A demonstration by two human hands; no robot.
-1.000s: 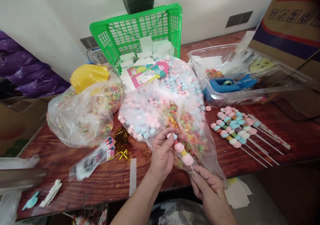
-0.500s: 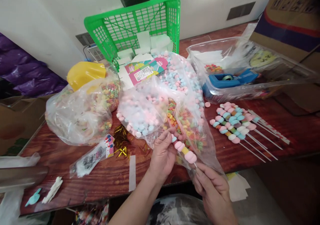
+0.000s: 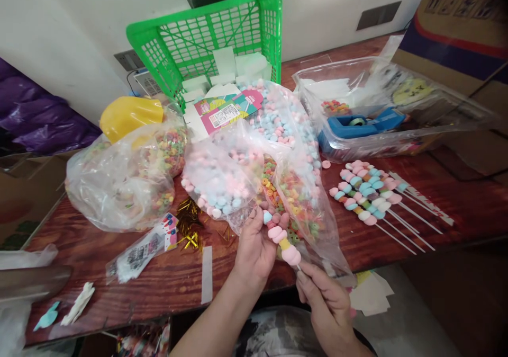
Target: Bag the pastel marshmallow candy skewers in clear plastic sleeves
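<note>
A candy skewer [image 3: 277,234] with pink, yellow and blue pieces is held over the table's front edge. My left hand [image 3: 255,246] has its fingers closed round the upper end, by the blue piece. The white stick below the lowest pink marshmallow is pinched in my right hand [image 3: 323,296]. Just beyond lie a clear bag of pink and blue marshmallows [image 3: 222,179] and an open bag of coloured candy rings [image 3: 297,198]. Several finished-looking skewers [image 3: 367,190] lie side by side on the right, sticks pointing toward the front right.
A green basket [image 3: 206,26] stands behind the bags, with printed cards [image 3: 228,112] before it. At right is a clear tray [image 3: 345,148] with a blue tape dispenser [image 3: 357,126]. Another candy bag [image 3: 119,187] and a packet of wrappers [image 3: 141,251] lie left.
The skewer and both hands have shifted slightly left in view, and more of the skewer's upper end shows. The whole scene has also moved a little left.
</note>
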